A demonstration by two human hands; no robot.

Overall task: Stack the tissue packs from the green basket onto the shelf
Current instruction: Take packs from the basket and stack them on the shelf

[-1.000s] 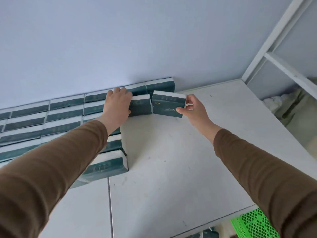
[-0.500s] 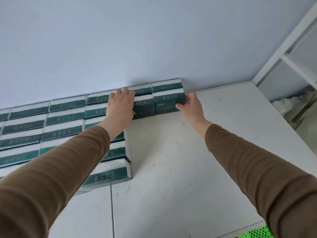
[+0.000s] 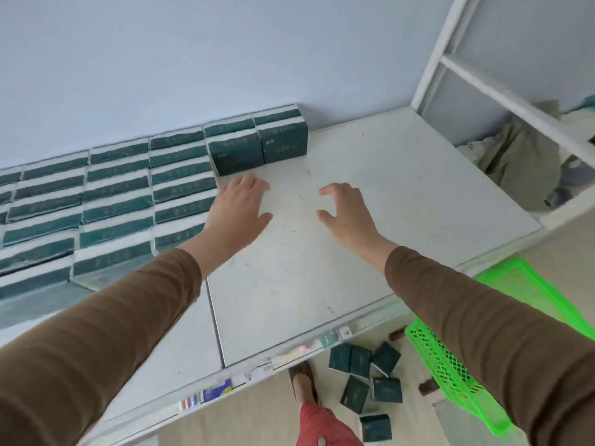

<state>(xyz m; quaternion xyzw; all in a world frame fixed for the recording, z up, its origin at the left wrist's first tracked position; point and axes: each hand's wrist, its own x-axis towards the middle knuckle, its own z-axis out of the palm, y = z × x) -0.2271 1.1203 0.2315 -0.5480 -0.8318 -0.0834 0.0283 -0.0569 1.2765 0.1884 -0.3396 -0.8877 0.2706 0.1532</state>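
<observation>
Dark green tissue packs with white edges fill the left and back of the white shelf in rows. The two packs just set down stand at the right end of the back row against the wall. My left hand hovers over the shelf in front of them, fingers straight, holding nothing. To its right my right hand hangs with loosely curled fingers, also empty. The green basket sits on the floor at the lower right, partly hidden by my right sleeve. Several loose packs lie on the floor beside it.
A white shelf post and crossbar rise at the right, with crumpled cloth behind them. Price labels line the shelf's front edge. A foot in a brown shoe and a red trouser leg show below.
Both hands have let go of the two packs and drawn back toward me. The view has tipped down, so the floor, loose packs and basket now show.
</observation>
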